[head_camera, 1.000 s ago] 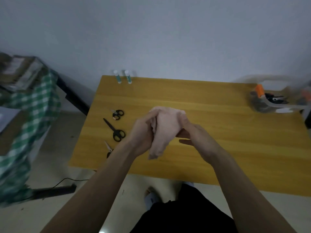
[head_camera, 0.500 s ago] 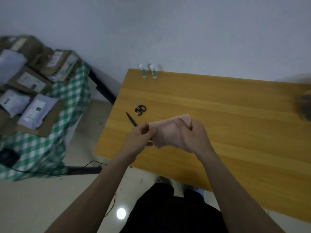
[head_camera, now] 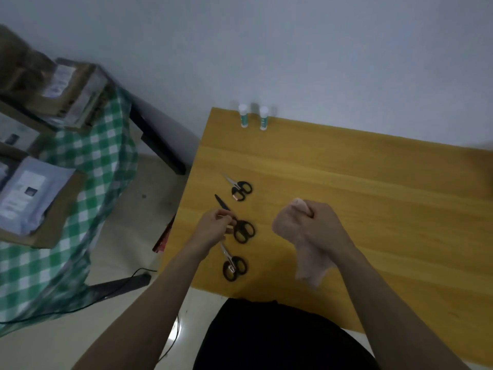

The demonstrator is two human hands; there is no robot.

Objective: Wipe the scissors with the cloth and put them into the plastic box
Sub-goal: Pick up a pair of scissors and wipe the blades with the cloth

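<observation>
At the table's (head_camera: 346,182) left edge, the left hand (head_camera: 213,225) pinches the middle scissors (head_camera: 237,222) by the blades while the right hand (head_camera: 314,225) clenches the cloth (head_camera: 309,265), so a slipping pinch could nick fingertips.

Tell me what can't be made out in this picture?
- Plastic box: not identifiable in the head view; only a blur sits at the table's right edge.
- Middle scissors: left hand covers the blades near the pivot; whether its grip has closed on them is unclear.
- Cloth: partly bunched inside right hand.
- Two tubes: labels too small.
</observation>
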